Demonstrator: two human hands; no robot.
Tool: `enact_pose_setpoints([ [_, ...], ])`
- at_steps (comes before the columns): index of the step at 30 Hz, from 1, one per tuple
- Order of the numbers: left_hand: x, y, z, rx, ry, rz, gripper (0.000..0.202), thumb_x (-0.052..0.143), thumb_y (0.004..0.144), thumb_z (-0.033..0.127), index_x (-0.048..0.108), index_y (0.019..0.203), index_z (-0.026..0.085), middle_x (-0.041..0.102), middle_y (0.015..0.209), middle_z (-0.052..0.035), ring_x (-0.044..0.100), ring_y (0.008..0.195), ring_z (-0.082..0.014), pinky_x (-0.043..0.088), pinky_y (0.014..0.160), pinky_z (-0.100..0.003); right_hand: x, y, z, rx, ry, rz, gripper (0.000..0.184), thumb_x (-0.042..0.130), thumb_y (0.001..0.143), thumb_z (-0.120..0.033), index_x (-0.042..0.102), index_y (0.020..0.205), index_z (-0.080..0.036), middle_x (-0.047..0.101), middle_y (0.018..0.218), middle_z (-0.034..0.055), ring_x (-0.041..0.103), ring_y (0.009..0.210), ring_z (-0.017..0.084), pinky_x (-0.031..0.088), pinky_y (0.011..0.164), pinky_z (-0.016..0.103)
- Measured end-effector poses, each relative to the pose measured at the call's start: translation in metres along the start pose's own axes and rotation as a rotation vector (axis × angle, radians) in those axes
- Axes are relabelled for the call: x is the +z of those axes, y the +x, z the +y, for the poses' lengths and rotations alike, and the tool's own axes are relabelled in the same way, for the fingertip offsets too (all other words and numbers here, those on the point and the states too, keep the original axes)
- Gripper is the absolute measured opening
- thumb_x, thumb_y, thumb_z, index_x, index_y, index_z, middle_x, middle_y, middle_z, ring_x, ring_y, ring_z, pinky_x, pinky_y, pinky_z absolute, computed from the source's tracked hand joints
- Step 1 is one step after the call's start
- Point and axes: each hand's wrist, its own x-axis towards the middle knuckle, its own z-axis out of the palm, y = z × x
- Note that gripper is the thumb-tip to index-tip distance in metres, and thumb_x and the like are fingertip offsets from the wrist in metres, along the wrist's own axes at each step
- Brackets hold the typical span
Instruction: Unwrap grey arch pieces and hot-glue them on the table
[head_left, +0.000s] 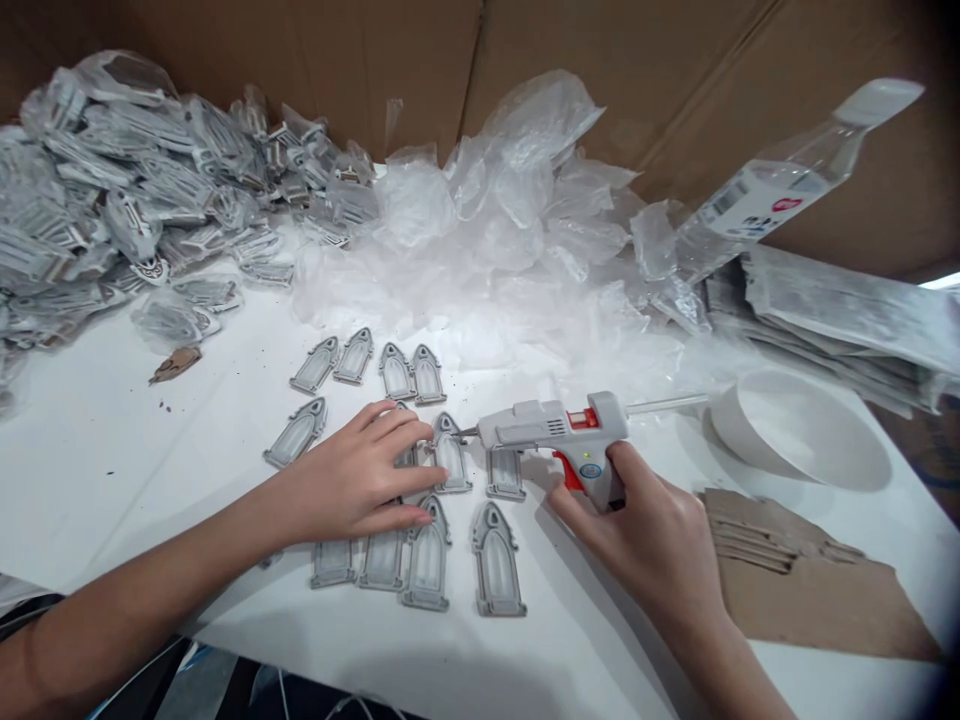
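My right hand (652, 530) is wrapped round the handle of a white hot glue gun (525, 428) with a red trigger and a clear glue stick out of its back. The nozzle points left and meets the top of a small grey arched window-shaped piece (452, 455). Over neighbouring pieces lies my left hand (367, 475), fingers spread, fingertips at that piece's left edge. Another arched piece (499, 560) lies nearer me, and one (505, 473) is partly under the gun. Several more lie in rows, some hidden by my left hand.
Wrapped grey pieces (150, 180) form a heap at the back left. Crumpled clear plastic bags (510, 220) spread along the back. A clear bottle (780, 190) leans at the right, beyond a white bowl (840, 440) and torn cardboard (817, 600). A brown scrap (176, 366) lies left.
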Motion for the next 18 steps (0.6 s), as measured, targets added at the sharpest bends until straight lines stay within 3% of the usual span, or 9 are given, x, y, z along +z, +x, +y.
enact_pose_setpoints([
  [7,-0.0004,-0.0002,-0.0006,0.0,-0.019,-0.001,0.033,0.052,0.101,0.043,0.062,0.126,0.023,0.056,0.125,-0.0143,0.052,0.12,-0.0318,0.04,0.105,-0.052,0.0009,-0.0002,-0.0002,0.029,0.007,-0.016,0.045,0.058,0.08,-0.057,0.026,0.072,-0.026,0.032,0.047,-0.0076,0.033,0.04,0.011,0.022,0.046,0.024],
  [18,-0.0009,-0.0001,-0.0009,0.006,0.003,-0.012,0.034,0.051,0.101,0.043,0.061,0.127,0.023,0.057,0.126,-0.0147,0.052,0.12,-0.0311,0.04,0.105,-0.051,0.0042,0.0004,-0.0034,0.013,-0.01,-0.014,0.046,0.058,0.082,-0.059,0.027,0.072,-0.026,0.034,0.047,-0.0068,0.034,0.04,0.012,0.022,0.045,0.024],
])
